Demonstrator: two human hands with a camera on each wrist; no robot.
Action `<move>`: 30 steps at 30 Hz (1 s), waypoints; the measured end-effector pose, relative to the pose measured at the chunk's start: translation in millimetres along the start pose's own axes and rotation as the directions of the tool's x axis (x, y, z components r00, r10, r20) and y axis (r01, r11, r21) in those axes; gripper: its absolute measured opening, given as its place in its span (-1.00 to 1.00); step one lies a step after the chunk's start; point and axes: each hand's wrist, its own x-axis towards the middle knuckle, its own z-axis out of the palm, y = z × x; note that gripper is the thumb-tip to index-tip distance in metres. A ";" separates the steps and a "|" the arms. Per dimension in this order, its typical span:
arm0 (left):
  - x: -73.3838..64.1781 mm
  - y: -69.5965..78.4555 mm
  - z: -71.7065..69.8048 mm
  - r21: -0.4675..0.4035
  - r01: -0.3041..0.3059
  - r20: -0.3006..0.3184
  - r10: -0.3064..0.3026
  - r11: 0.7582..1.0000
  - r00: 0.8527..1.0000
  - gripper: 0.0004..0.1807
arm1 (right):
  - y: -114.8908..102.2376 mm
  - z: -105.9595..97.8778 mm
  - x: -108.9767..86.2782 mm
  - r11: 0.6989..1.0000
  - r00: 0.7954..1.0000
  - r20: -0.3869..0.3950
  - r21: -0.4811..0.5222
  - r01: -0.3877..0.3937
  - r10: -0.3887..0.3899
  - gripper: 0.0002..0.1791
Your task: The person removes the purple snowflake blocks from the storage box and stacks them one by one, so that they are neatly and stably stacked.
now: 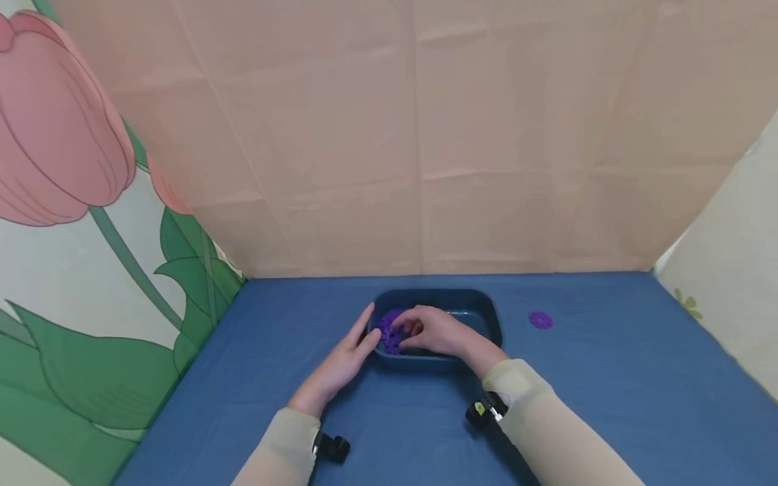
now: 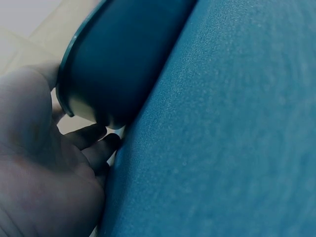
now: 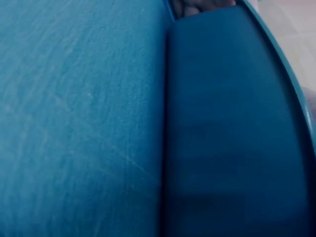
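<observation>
A dark blue plastic bin stands on the blue table. Several purple toothed discs lie in its left end. My left hand holds that end: the thumb is over the rim, while the fingers lie along the outside wall, their tips low by the base in the left wrist view. My right hand reaches over the near rim into the bin. Its bent index finger and thumb are at the purple discs, a little apart; whether they grip one is unclear. The right wrist view shows mostly the bin's outer wall.
A single purple disc with a hole in its middle lies on the blue tabletop, right of the bin. Behind the table hangs a beige sheet. A wall with painted tulips borders the left side.
</observation>
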 end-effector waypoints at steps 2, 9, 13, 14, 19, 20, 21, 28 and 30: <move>-0.2 1.1 -1.3 0.000 -0.001 0.003 0.001 1.000 1.000 -0.24 | -0.7 0.8 1.0 1.000 1.000 0.016 -0.009 0.010 -0.010 -0.62; -1.6 2.7 -4.3 -0.008 -0.009 0.012 0.010 1.000 1.000 -0.25 | -1.5 3.7 3.5 0.999 0.998 0.060 -0.026 0.027 -0.025 -0.63; -1.6 2.5 -4.8 -0.010 -0.012 0.016 0.012 1.000 1.000 -0.23 | -0.6 5.2 4.8 0.997 0.995 0.084 -0.037 0.061 -0.058 -0.61; -1.6 2.7 -4.7 -0.010 -0.014 0.017 0.014 1.000 1.000 -0.23 | -0.6 5.3 4.7 0.997 0.995 0.086 -0.042 0.062 -0.058 -0.61; -1.3 2.7 -3.7 -0.012 -0.025 0.013 0.025 1.000 1.000 -0.23 | -0.8 5.8 3.1 0.997 0.995 0.089 -0.044 0.058 -0.054 -0.61; -1.3 2.7 -3.5 -0.011 -0.027 0.011 0.027 1.000 1.000 -0.23 | -0.8 5.9 2.8 0.997 0.995 0.090 -0.046 0.058 -0.054 -0.61; -1.1 2.6 -3.3 -0.012 -0.027 0.010 0.027 1.000 1.000 -0.24 | -0.7 6.0 2.6 0.997 0.994 0.091 -0.049 0.062 -0.057 -0.62; -1.0 3.3 -3.2 -0.020 -0.031 0.011 0.031 0.999 0.999 -0.27 | -0.9 5.8 4.5 0.996 0.993 0.099 -0.066 0.064 -0.058 -0.63; -1.1 3.0 -3.3 -0.017 -0.029 0.011 0.029 0.999 1.000 -0.25 | -0.7 6.3 5.7 0.995 0.993 0.099 -0.077 0.067 -0.060 -0.64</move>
